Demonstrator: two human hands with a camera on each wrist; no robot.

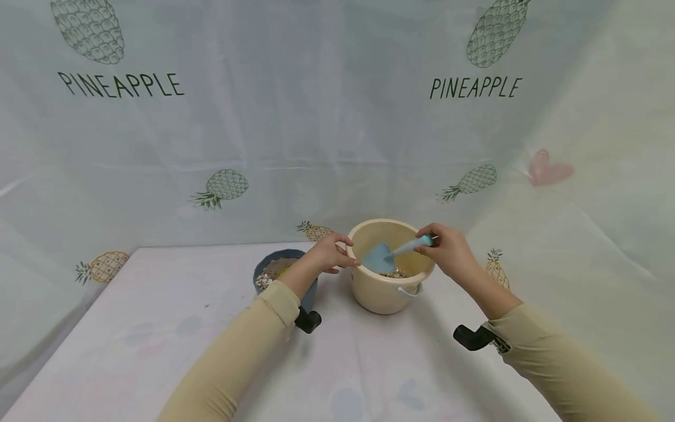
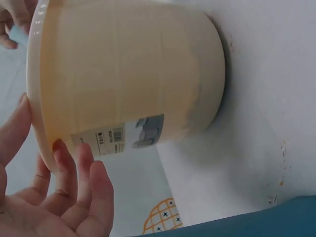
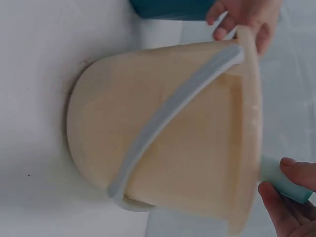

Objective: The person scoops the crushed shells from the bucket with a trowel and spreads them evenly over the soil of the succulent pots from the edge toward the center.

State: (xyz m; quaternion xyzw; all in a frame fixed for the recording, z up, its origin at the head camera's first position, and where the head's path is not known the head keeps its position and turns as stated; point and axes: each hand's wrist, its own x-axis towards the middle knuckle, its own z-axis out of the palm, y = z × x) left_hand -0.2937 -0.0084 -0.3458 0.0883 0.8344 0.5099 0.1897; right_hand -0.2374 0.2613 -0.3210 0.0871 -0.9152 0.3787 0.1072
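A cream bucket (image 1: 381,298) stands on the table with a grainy, gravel-like mix (image 1: 396,273) inside. My left hand (image 1: 329,253) grips its left rim, thumb on one side and fingers on the other, as the left wrist view shows. In my right hand (image 1: 445,249), thumb and fingers pinch the handle of a light blue toy shovel (image 1: 378,258). The shovel's blade is down inside the bucket, by the mix; its tip is hard to make out. In the right wrist view the bucket's grey carrying handle (image 3: 173,116) hangs down along the side.
Left of the bucket, partly behind my left forearm, stands a blue pot (image 1: 258,271) holding white pebbles (image 1: 263,282) and brownish material. A few crumbs (image 2: 281,182) lie on the table between them. A curtain printed with pineapples (image 1: 295,117) hangs behind the table.
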